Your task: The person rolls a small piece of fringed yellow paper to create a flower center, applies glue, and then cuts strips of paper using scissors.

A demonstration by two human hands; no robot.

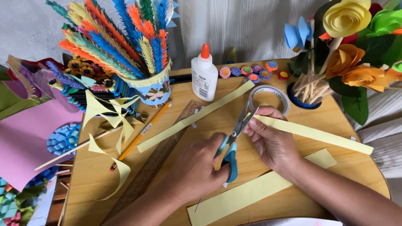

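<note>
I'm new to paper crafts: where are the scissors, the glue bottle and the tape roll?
scissors (231, 146): head view, blue handle.
glue bottle (204, 77): head view, white body.
tape roll (277, 93): head view, ring's upper rim.

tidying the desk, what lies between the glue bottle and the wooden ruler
In the head view, a long pale yellow paper strip lies diagonally between the glue bottle and the wooden ruler, with a few tiny paper scraps beside it.

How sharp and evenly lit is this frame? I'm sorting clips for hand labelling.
Head view: light is soft and even, with faint shadows under the left hand and right hand; no strong glare, only a mild sheen on the glue bottle. The scissors and yellow strip look sharp; the paper flowers at the right edge are slightly soft.
</note>
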